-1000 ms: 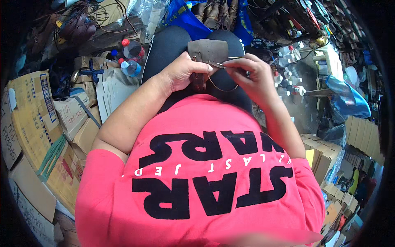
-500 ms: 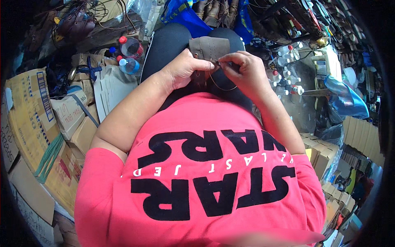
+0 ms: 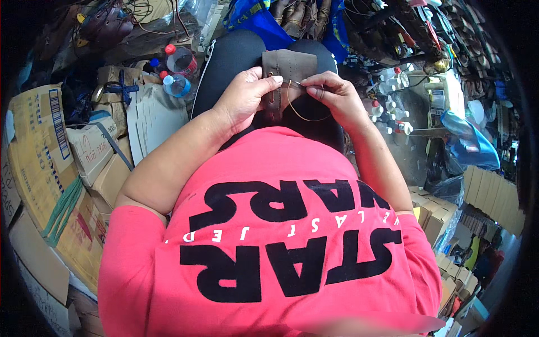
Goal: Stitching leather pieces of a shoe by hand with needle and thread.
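Over my lap, my left hand [image 3: 247, 94] grips a brown leather piece [image 3: 293, 63], its thumb pressed on the near edge. The leather looks like part of a shoe upper, with a row of small holes and thick lacing along its left side. At the piece's right edge, my right hand [image 3: 332, 92] is closed in a pinch on a thin, pale needle [image 3: 297, 83]. A tan thread [image 3: 293, 109] hangs in a loop below the leather, between the two hands. My right fingertips partly hide the needle.
Between my knees and beyond, a blue bag [image 3: 255, 25] holds brown shoe-like pieces [image 3: 295, 22]. Plastic bottles [image 3: 177, 84] stand at the left, with more bottles [image 3: 393, 106] at the right. Cardboard boxes [image 3: 45, 151] are stacked on the left; a blue plastic bag [image 3: 471, 143] hangs at right.
My right hand has drawn slightly away from my left thumb, and the needle shows between them. The thread loop hangs more openly. My left thumb has shifted left along the leather.
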Motion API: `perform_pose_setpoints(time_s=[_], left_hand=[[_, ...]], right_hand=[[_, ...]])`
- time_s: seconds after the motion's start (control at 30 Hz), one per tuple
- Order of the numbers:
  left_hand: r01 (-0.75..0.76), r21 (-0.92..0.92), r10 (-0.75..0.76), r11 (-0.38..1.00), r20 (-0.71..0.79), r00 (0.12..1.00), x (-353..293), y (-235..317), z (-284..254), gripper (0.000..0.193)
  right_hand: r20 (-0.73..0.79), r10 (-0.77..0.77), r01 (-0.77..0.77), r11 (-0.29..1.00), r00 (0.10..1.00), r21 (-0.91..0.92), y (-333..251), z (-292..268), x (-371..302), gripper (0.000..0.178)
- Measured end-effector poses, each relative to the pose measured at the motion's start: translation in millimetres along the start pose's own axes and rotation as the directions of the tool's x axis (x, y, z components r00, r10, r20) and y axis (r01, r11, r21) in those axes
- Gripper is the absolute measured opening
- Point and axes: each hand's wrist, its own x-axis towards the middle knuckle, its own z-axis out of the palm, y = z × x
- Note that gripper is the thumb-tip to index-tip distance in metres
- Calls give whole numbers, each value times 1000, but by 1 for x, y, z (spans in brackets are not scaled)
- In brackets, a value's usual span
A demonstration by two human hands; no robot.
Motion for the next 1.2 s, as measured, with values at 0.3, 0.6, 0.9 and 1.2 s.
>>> perform_pose_setpoints(time_s=[0.3, 0.6, 0.9, 1.2], left_hand=[[74, -78, -66, 994, 106, 992, 7, 1, -3, 18], [8, -298, -18, 955, -32, 999, 10, -19, -6, 16], [100, -456, -71, 885, 80, 994, 10, -25, -11, 8], [28, -325, 15, 945, 129, 992, 4, -13, -11, 10]], right_hand=[[-45, 110, -104, 987, 993, 122, 3, 13, 1, 15], [62, -8, 15, 994, 998, -104, -1, 3, 0, 22], [-36, -70, 69, 997, 997, -19, 4, 18, -5, 17], [-17, 49, -48, 997, 999, 59, -13, 25, 5, 8]])
